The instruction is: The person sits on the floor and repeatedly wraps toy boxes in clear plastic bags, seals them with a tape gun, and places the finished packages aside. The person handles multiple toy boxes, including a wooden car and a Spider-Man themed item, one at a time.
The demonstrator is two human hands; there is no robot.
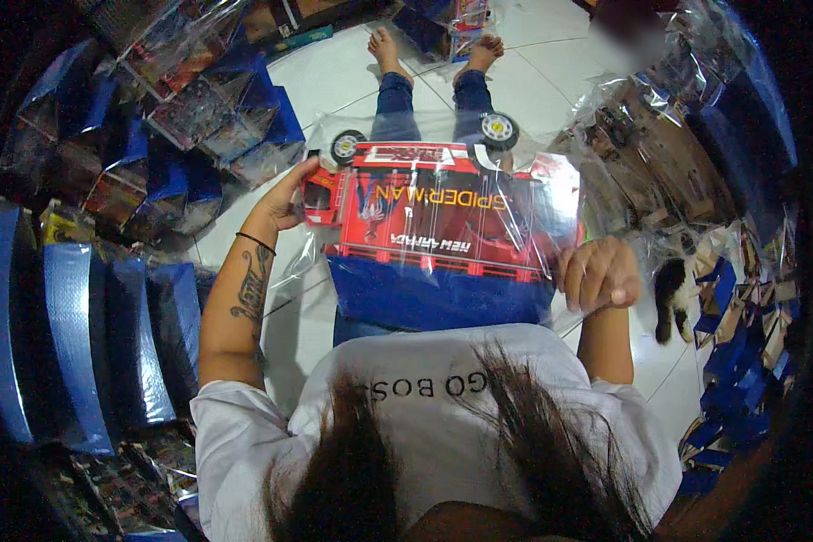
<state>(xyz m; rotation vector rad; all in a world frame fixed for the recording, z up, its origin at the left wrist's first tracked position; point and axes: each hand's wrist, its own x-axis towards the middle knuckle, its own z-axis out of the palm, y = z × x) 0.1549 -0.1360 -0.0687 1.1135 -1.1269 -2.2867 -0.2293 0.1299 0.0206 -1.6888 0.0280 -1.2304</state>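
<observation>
A red toy truck [443, 212] with two grey-rimmed wheels lies across my lap, its wheels pointing away from me. Clear plastic film [330, 126] wraps round it, and a blue panel [434, 294] runs along its near side. My left hand [285, 194] grips the truck's left end, thumb and fingers at the edge. At the near right corner, my right hand [601, 274] is closed, fingers curled over the film's edge beside the blue panel. The fingertips are partly hidden.
Blue upright panels [77, 339] and plastic-wrapped boxes [190, 117] crowd the left. On the right lie brown cardboard pieces [650, 167] under film, a heap of blue and tan pieces [741, 334], and something black-and-white and furry [673, 298]. White tiles [537, 77] cover the floor.
</observation>
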